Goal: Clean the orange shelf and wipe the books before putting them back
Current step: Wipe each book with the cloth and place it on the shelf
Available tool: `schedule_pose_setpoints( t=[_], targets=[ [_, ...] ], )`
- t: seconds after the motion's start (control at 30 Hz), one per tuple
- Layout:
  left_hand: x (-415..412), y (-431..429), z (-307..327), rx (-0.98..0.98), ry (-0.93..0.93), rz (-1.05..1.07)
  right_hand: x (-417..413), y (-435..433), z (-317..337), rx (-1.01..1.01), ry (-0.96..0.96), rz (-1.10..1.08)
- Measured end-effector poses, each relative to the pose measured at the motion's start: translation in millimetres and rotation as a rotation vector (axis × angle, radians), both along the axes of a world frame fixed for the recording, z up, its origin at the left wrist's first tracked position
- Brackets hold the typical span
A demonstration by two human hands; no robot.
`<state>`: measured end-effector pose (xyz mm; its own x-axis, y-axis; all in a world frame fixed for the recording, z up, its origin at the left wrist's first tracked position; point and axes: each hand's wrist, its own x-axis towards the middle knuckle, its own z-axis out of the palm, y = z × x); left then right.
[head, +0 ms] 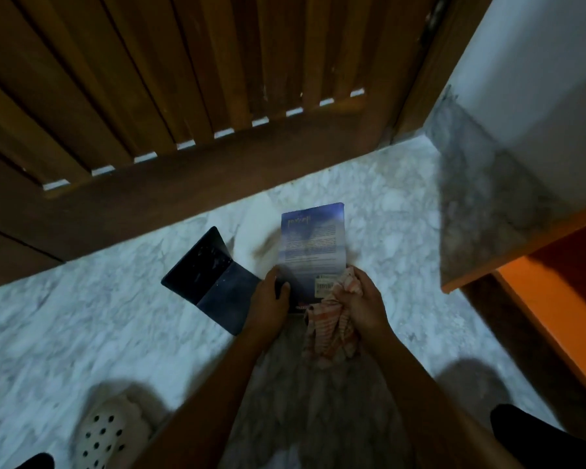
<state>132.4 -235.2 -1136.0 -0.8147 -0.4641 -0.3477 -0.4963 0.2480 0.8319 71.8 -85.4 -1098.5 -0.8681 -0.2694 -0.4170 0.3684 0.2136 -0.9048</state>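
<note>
Marble floor (82, 282), pale and veined, in front of a slatted wooden door (183, 96); dim light, some blur. Orange shelf (555, 282) sits at the right edge, well apart from the work.

Blue paperback (313, 242) is in front of me, back cover up, barcode sticker at its near corner. My left hand (268, 299) grips its near left edge, thumb on top and fingers curled under. My right hand (366, 299) is closed around a bunched checked cloth (332, 333), pressed at the near right corner; the rest of the cloth hangs down.

Dark book (210, 279) lies flat on the floor just left, dusty-looking.

Handling judgement: the paperback looks light and bendy, with a glossy cover that is likely slick. Best hold is at the spine edge, wiping away from the grip. The cloth is soft and needs bunching.
</note>
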Motion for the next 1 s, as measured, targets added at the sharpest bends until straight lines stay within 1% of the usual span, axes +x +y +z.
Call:
schedule_pose_setpoints(
  t=[0.1, 0.2, 0.23, 0.33, 0.4, 0.47, 0.63, 0.77, 0.9, 0.93, 1.0],
  targets=[
    [-0.9, -0.1, 44.3, 0.208, 0.121, 0.120, 1.4, 15.8, 38.8, -0.101, 0.011, 0.026],
    [-2.8, -1.1, 98.6, 0.576, 0.284, 0.228, 3.1, 30.4, 86.0, -0.193, 0.045, 0.110],
    [-2.3, -0.6, 116.4, 0.624, 0.337, 0.214, 4.3, 35.0, 102.1, -0.210, 0.049, 0.123],
    [4.6, 7.9, 164.9, 0.601, 0.520, 0.128, 13.0, 50.9, 149.8, -0.233, 0.108, 0.122],
    [10.7, 18.6, 195.3, 0.589, 0.638, 0.087, 21.8, 62.0, 179.4, -0.227, 0.195, 0.096],
    [17.1, 33.8, 223.4, 0.585, 0.714, 0.084, 29.5, 71.7, 204.0, -0.170, 0.308, 0.033],
    [32.5, 78.0, 271.8, 0.568, 0.748, 0.128, 42.4, 89.8, 252.2, -0.035, 0.619, -0.128],
    [45.5, 109.9, 304.8, 0.519, 0.805, 0.048, 51.1, 96.8, 283.2, -0.020, 0.774, -0.164],
    [50.2, 125.7, 328.9, 0.476, 0.863, 0.018, 62.0, 100.9, 303.9, -0.084, 0.816, -0.256],
    [49.9, 127.2, 332.7, 0.467, 0.873, 0.032, 64.3, 101.4, 308.2, -0.060, 0.862, -0.282],
    [48.0, 129.4, 337.6, 0.461, 0.887, 0.056, 65.2, 101.2, 313.0, 0.051, 1.009, -0.315]
  ],
)
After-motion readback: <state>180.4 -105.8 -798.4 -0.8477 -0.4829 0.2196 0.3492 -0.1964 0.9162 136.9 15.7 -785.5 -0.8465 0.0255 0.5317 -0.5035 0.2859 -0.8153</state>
